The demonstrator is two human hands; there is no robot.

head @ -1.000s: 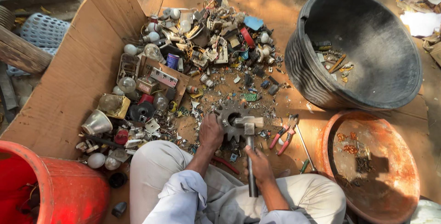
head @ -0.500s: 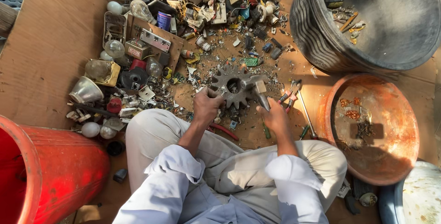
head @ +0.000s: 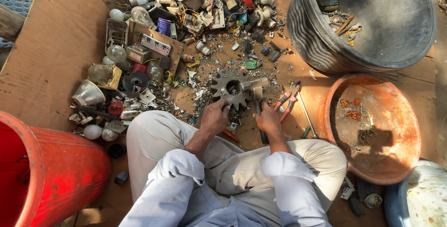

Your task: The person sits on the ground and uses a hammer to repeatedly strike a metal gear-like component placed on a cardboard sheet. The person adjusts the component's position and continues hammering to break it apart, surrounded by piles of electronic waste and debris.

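A large rusty gear wheel lies flat on the brown cardboard in front of my knees. My left hand rests at the gear's near edge, fingers curled on small scrap there. My right hand grips the dark handle of a hammer, whose metal head lies against the gear's right side. Red-handled pliers lie just right of the hammer.
A heap of broken bulbs, switches and electrical scrap covers the cardboard ahead and left. A big black tub stands at the upper right, a rusty orange basin at the right, a red bucket at the lower left.
The view has shifted closer and slightly right. The hammer, raised a second ago, now rests with its head beside the gear. My left hand stays at the gear's near edge.
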